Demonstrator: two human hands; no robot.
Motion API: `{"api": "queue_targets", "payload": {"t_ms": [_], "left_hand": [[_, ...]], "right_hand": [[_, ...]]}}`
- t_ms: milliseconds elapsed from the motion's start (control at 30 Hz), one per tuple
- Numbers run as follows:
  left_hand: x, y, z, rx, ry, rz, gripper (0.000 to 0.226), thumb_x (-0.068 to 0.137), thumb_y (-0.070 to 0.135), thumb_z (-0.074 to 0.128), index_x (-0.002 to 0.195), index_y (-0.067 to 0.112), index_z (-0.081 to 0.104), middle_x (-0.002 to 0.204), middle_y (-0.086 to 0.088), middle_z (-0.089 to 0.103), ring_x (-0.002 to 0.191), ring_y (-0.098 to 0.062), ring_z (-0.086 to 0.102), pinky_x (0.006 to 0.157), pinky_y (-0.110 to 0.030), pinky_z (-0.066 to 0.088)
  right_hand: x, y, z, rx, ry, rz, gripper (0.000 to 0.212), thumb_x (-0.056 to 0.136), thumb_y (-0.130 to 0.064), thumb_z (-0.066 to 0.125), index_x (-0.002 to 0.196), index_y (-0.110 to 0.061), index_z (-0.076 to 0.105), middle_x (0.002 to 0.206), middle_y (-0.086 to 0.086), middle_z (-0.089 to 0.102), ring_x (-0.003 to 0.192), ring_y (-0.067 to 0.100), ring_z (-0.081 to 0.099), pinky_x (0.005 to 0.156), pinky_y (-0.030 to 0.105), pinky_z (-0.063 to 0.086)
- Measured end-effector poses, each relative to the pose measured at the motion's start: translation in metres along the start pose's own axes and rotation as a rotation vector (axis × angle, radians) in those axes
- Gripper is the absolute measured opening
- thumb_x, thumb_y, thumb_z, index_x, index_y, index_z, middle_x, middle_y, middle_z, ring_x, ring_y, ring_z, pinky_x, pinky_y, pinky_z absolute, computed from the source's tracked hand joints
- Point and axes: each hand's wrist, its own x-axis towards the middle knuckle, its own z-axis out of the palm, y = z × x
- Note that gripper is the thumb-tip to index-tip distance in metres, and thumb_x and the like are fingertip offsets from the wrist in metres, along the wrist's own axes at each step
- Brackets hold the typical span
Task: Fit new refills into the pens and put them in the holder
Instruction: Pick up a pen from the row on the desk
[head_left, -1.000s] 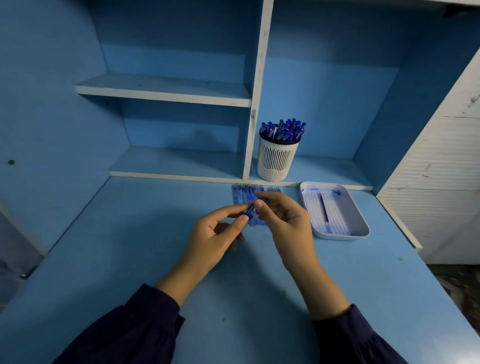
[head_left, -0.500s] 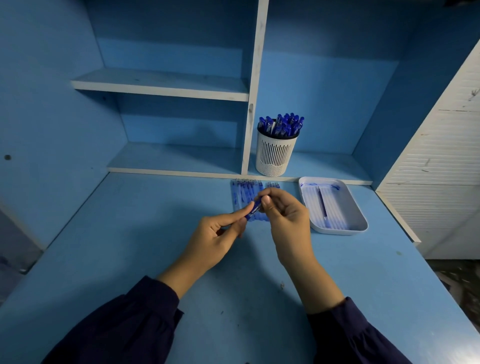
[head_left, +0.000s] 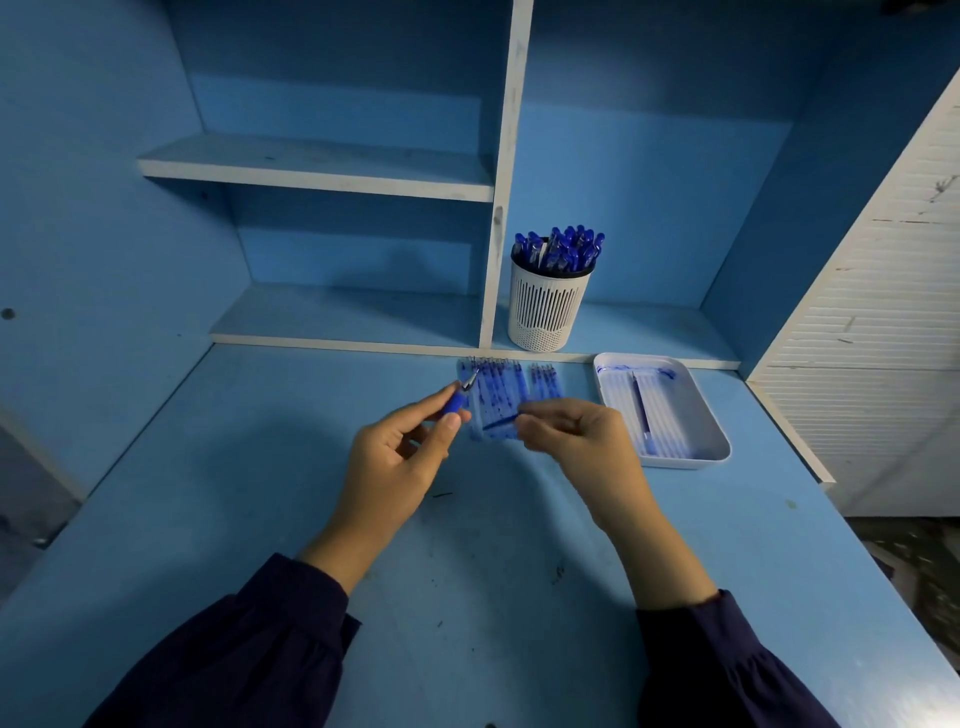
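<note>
My left hand (head_left: 395, 462) pinches the blue grip section with a metal tip (head_left: 460, 397) of a pen, pulled off and held up to the left. My right hand (head_left: 576, 441) pinches the rest of the pen with its thin blue refill (head_left: 500, 422) sticking out toward the left. Behind the hands a row of several pens (head_left: 501, 387) lies on the blue desk. The white slotted holder (head_left: 549, 306), full of several blue-capped pens, stands on the low shelf. A white tray (head_left: 714, 431) at the right holds several refills.
White shelves (head_left: 322, 171) and a vertical divider (head_left: 506, 171) rise behind the desk. A white slatted panel (head_left: 878, 312) borders the right side. The blue desk (head_left: 467, 571) extends toward me, its right edge near the tray.
The hands have drawn apart: the left went left with the grip section, the right stayed with the barrel, baring the refill. The camera tilted slightly.
</note>
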Motion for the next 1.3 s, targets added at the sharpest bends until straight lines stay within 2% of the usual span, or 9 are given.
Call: {"api": "queue_targets", "payload": {"t_ms": [100, 233, 400, 533, 700, 867, 1000, 1200, 1300], "left_hand": [[0.005, -0.007, -0.004, 0.094, 0.040, 0.062, 0.026, 0.091, 0.019, 0.069, 0.115, 0.026, 0.071, 0.102, 0.013, 0.076, 0.083, -0.014, 0.069, 0.074, -0.025, 0.056], [0.008, -0.014, -0.006, 0.192, 0.033, 0.132, 0.025, 0.088, 0.011, 0.073, 0.108, 0.027, 0.072, 0.097, 0.015, 0.074, 0.083, -0.008, 0.066, 0.076, -0.013, 0.049], [0.009, -0.020, -0.009, 0.362, -0.017, 0.301, 0.024, 0.085, 0.003, 0.076, 0.106, 0.014, 0.075, 0.096, 0.010, 0.070, 0.088, -0.004, 0.064, 0.080, -0.013, 0.049], [0.007, -0.021, -0.008, 0.427, -0.072, 0.320, 0.022, 0.083, 0.006, 0.079, 0.103, 0.013, 0.076, 0.092, 0.009, 0.072, 0.081, -0.004, 0.064, 0.071, -0.016, 0.052], [0.006, -0.021, -0.007, 0.397, -0.113, 0.297, 0.022, 0.085, 0.010, 0.076, 0.106, 0.014, 0.077, 0.096, 0.009, 0.074, 0.086, -0.003, 0.067, 0.073, -0.021, 0.054], [0.004, -0.021, -0.006, 0.381, -0.113, 0.262, 0.020, 0.089, 0.010, 0.071, 0.108, 0.014, 0.077, 0.093, 0.011, 0.075, 0.075, -0.010, 0.069, 0.066, -0.030, 0.054], [0.004, -0.020, -0.009, 0.382, -0.102, 0.310, 0.021, 0.089, 0.009, 0.072, 0.109, 0.014, 0.076, 0.095, 0.016, 0.072, 0.082, -0.003, 0.069, 0.069, -0.025, 0.056], [0.003, -0.021, -0.008, 0.395, -0.102, 0.303, 0.022, 0.087, 0.011, 0.074, 0.109, 0.014, 0.077, 0.097, 0.008, 0.076, 0.084, -0.003, 0.069, 0.071, -0.026, 0.056], [0.004, -0.021, -0.008, 0.387, -0.097, 0.319, 0.022, 0.086, 0.011, 0.075, 0.108, 0.014, 0.077, 0.097, 0.008, 0.076, 0.084, -0.003, 0.069, 0.072, -0.024, 0.056]], "right_hand": [[0.001, 0.009, 0.003, -0.397, -0.044, -0.096, 0.009, 0.078, -0.016, 0.079, 0.087, -0.016, 0.077, 0.072, -0.007, 0.070, 0.059, -0.005, 0.059, 0.062, 0.007, 0.043], [0.001, 0.015, 0.008, -0.631, -0.074, -0.203, 0.014, 0.079, -0.016, 0.077, 0.092, -0.013, 0.077, 0.082, 0.000, 0.067, 0.067, 0.006, 0.056, 0.064, 0.001, 0.039], [-0.002, 0.007, 0.007, -0.359, -0.065, -0.146, 0.021, 0.092, -0.031, 0.063, 0.082, -0.016, 0.073, 0.063, -0.007, 0.063, 0.058, 0.007, 0.056, 0.062, 0.022, 0.046], [-0.006, -0.001, 0.013, -0.186, -0.142, -0.106, 0.029, 0.091, -0.043, 0.060, 0.086, -0.016, 0.070, 0.076, 0.003, 0.071, 0.070, 0.018, 0.065, 0.073, 0.038, 0.054], [-0.006, 0.002, 0.015, -0.317, -0.110, -0.222, 0.026, 0.091, -0.030, 0.064, 0.075, -0.010, 0.065, 0.059, -0.002, 0.062, 0.053, 0.006, 0.051, 0.055, 0.023, 0.043], [-0.005, 0.003, 0.013, -0.268, -0.155, -0.272, 0.005, 0.090, -0.011, 0.064, 0.087, -0.011, 0.068, 0.070, 0.001, 0.068, 0.066, 0.013, 0.064, 0.068, 0.024, 0.052], [-0.007, -0.002, 0.010, -0.145, -0.227, -0.256, 0.011, 0.089, -0.005, 0.065, 0.096, -0.012, 0.070, 0.081, -0.002, 0.070, 0.075, 0.009, 0.064, 0.074, 0.019, 0.050], [-0.005, -0.001, 0.008, -0.246, -0.181, -0.195, 0.020, 0.092, -0.029, 0.063, 0.084, -0.011, 0.066, 0.069, 0.008, 0.066, 0.063, 0.015, 0.057, 0.067, 0.041, 0.051], [-0.003, -0.002, 0.004, -0.124, -0.237, -0.150, 0.003, 0.088, -0.008, 0.067, 0.091, -0.009, 0.067, 0.073, 0.001, 0.067, 0.067, 0.008, 0.060, 0.064, 0.022, 0.049]]}}
